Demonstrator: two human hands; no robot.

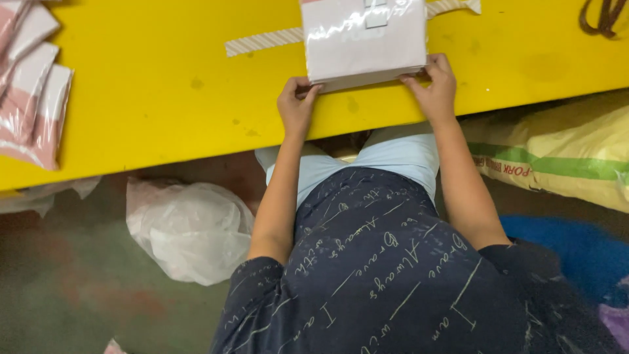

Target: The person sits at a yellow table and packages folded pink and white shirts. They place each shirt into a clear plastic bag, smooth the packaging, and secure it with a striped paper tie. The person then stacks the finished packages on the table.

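Observation:
A white flat packet in glossy clear wrap (363, 40) lies on the yellow table (164, 85), near its front edge. My left hand (297, 105) pinches the packet's near left corner. My right hand (434, 84) grips its near right corner, fingers on top. A small grey tab sits at the packet's top middle. A striped paper strip (262, 41) lies under and beside the packet, running left.
A fanned stack of pink-and-white wrapped packets (33, 92) rests at the table's left end. Below the table lie a crumpled clear plastic bag (190, 229) and a yellow woven sack with a green stripe (563, 157). Dark scissor handles (603, 16) show at top right.

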